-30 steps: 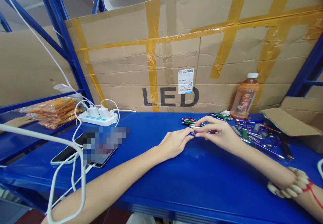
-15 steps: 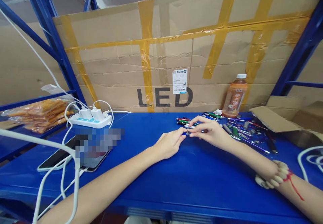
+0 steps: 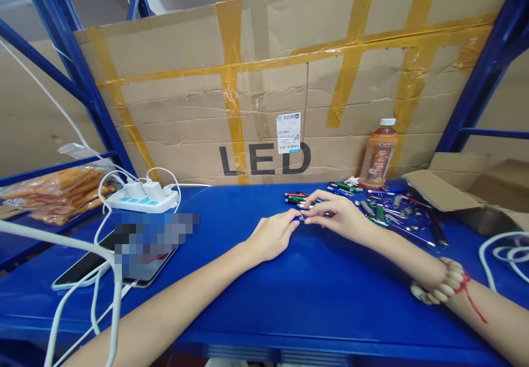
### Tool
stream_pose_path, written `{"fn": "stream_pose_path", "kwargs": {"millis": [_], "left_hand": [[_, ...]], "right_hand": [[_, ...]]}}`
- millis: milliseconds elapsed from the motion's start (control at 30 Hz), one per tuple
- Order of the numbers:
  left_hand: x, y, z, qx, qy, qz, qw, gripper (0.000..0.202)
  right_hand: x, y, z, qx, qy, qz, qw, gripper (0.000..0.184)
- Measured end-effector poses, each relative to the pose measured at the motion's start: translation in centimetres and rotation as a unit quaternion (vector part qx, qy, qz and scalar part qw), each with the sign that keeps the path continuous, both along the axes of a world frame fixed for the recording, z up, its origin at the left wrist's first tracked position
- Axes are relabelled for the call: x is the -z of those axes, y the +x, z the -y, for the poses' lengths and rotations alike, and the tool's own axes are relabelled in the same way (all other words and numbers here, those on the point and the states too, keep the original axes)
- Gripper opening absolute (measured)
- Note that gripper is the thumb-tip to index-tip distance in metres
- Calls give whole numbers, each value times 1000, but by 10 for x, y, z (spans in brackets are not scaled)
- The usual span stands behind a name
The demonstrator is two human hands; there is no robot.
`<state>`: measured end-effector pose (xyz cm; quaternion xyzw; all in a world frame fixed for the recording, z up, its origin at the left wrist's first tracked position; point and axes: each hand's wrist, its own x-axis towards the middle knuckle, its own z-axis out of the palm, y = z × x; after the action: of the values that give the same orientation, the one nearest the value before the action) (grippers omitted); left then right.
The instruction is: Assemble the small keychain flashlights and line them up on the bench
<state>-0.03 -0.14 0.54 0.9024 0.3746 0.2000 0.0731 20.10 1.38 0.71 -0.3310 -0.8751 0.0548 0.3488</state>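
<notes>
My left hand (image 3: 273, 236) is closed round a small blue pen part (image 3: 296, 219), most of it hidden by the fingers. At its metal end, the thumb and index finger of my right hand (image 3: 336, 216) pinch together, with the other fingers loosely bent above. Just behind the hands lie several pens (image 3: 294, 197) in red, green and black, partly covered by my right hand. Right of that hand spreads a heap of loose pen parts (image 3: 399, 212), with blue and green barrels and metal pieces.
An orange drink bottle (image 3: 378, 155) stands behind the heap, beside an open cardboard box (image 3: 481, 207). On the left are a power strip (image 3: 142, 204), phones (image 3: 78, 265), white cables (image 3: 118, 295) and bagged orange items (image 3: 61, 190). A large cardboard sheet (image 3: 185, 113) backs the blue table (image 3: 314, 301).
The whole view has shifted slightly, so everything sits a little further left. Both hands keep the same hold on the blue pen part.
</notes>
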Motion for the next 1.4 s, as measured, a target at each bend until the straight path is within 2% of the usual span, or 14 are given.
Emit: {"fn": "stream_pose_path", "kwargs": {"millis": [933, 1267, 1400], "left_hand": [[0, 0, 1, 10, 0, 9, 1000, 25], [1, 0, 0, 11, 2, 24, 1000, 26], [1, -1, 0, 8, 4, 24, 1000, 24]], "right_hand": [[-5, -1, 2, -17, -12, 3, 1000, 23], [-4, -2, 3, 3, -1, -65, 998, 21], [-2, -8, 5, -36, -66, -127, 989, 17]]}}
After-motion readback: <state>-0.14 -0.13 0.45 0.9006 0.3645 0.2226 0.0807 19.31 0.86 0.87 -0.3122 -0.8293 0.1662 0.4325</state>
